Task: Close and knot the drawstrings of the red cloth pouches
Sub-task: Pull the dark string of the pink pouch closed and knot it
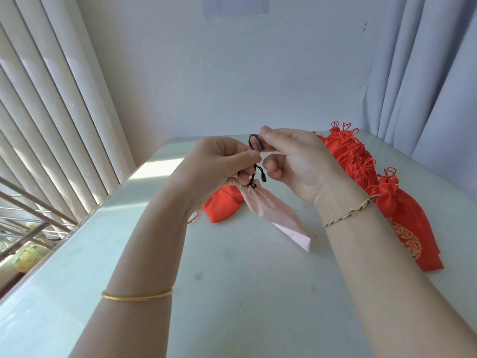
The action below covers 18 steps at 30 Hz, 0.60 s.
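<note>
Head view: left hand [216, 164] is pinching the pale pink cloth pouch [276, 215] dangling below its fingers while right hand [299, 164] is clamping the black drawstring loop [254, 142], probably tensioning a knot.

The red pouches [402, 202] are matt cloth, the table [232, 306] smooth and faintly glossy, the bangle [136, 297] shiny metal.

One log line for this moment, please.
left hand grips pink pouch neck | right hand pinches black cord loop | red pouches piled right
</note>
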{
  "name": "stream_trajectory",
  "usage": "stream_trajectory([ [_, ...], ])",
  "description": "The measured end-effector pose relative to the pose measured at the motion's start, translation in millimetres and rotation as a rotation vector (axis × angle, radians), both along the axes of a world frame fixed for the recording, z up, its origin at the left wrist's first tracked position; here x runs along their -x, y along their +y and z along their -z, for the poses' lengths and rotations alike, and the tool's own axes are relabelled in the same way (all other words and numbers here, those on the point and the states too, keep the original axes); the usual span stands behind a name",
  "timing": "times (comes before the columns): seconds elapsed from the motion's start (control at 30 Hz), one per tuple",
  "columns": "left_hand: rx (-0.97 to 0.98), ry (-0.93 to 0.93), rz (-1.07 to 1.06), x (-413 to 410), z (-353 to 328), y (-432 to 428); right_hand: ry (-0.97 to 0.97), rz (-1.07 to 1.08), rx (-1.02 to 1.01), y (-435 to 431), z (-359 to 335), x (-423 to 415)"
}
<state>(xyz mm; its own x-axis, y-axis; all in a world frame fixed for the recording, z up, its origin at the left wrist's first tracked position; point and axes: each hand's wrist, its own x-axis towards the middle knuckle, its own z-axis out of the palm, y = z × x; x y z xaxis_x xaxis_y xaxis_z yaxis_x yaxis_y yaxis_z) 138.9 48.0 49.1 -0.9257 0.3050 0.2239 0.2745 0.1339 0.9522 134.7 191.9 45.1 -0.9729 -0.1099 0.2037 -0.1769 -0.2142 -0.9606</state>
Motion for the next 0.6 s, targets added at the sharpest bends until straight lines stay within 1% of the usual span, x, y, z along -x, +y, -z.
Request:
stream_trajectory([
  [0.1,-0.047,-0.013,-0.041,2.8,1.4,-0.4,-0.068,-0.072,-0.016,-0.2,-0.1,-0.4],
  [0.23,-0.105,-0.03,-0.132,5.6,1.8,-1.4,-0.044,-0.013,-0.15,-0.4,0.8,0.5],
  [0.4,-0.123,-0.027,-0.237,7.5,2.3,-0.3,0.174,0.097,-0.345,-2.8,5.2,0.4],
  [0.47,-0.125,-0.029,-0.268,7.6,2.7,1.4,0.235,0.123,-0.361,-6.3,7.5,-0.7],
  [0.53,-0.139,-0.033,-0.305,8.2,3.8,3.0,0.254,0.119,-0.341,-8.6,9.4,-1.0],
  [0.6,-0.163,-0.038,-0.339,8.9,4.7,3.9,0.269,0.122,-0.363,-9.1,10.2,0.4],
])
